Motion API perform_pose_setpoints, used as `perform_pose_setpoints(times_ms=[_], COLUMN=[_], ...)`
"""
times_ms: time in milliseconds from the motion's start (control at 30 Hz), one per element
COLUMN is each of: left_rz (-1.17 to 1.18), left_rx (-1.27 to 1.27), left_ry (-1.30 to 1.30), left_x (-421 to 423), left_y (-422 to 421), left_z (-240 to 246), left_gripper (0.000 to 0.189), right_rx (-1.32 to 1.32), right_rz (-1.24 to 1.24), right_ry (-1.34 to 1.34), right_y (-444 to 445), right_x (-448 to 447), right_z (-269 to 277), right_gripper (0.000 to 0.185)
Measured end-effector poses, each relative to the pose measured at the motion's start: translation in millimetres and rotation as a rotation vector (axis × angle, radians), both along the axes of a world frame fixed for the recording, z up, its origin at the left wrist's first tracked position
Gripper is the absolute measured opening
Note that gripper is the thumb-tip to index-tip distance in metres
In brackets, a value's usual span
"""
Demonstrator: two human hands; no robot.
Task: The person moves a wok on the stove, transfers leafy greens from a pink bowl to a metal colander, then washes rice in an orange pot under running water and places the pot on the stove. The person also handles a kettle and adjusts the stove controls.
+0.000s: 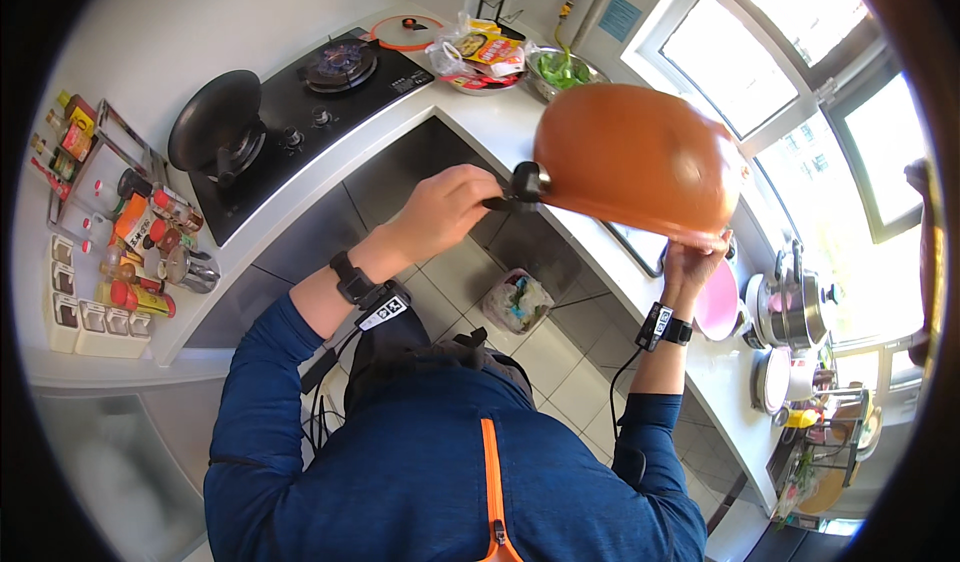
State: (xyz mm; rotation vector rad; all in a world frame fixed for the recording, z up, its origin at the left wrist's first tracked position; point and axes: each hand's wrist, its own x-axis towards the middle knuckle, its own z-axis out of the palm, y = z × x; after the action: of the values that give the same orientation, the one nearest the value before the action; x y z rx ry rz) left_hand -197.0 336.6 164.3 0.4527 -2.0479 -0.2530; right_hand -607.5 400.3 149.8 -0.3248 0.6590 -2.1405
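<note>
An orange cooking pot [637, 161] is held up at the right of centre, its outer side facing the camera and tilted, so its inside is hidden. My left hand [454, 206] grips the pot's black handle on the left. Beneath its lower right edge, my right hand [694, 258] holds the rim, fingers partly hidden by the pot. On the gas stove [289, 89] a black wok [217, 123] leans over the near burner. The far burner [341, 63] shows a bluish flame. An orange-rimmed glass lid [407, 32] lies behind the stove.
Packaged food [484, 48] and a steel bowl of leafy greens [562, 71] stand in the back corner. Seasoning bottles [142, 262] crowd the left counter. A pink basin [718, 303] and a steel pot [802, 314] are at right. A bagged waste bin [517, 299] stands on the floor.
</note>
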Motion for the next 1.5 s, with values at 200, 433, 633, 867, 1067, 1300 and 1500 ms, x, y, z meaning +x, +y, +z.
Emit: perform_pose_setpoints(times_ms=[200,433,633,867,1067,1300,1500], left_rz=[0.185,0.294,0.435,0.620,0.613,0.727,0.776], left_rx=[0.432,0.698,0.936,1.032,1.075,1.138,1.145], left_ry=[0.218,0.412,0.573,0.727,0.749,0.752,0.792], left_x=[72,203,308,366,377,391,394], left_y=[-73,-228,-340,-430,-459,-470,-469], left_z=[0,-11,-28,-42,-49,-59,-63], left_gripper=[0.034,0.048,0.050,0.041,0.040,0.043,0.043], right_rx=[0.054,0.218,0.247,0.377,0.452,0.467,0.507], right_rz=[0.192,0.373,0.617,0.677,0.764,0.862,0.943], right_ry=[0.203,0.401,0.613,0.617,0.620,0.598,0.632], right_y=[-115,-339,-528,-654,-716,-747,-764], right_x=[63,182,303,381,399,424,439], right_z=[5,14,14,-5,-27,-46,-53], right_gripper=[0.041,0.022,0.018,0.025,0.022,0.019,0.025])
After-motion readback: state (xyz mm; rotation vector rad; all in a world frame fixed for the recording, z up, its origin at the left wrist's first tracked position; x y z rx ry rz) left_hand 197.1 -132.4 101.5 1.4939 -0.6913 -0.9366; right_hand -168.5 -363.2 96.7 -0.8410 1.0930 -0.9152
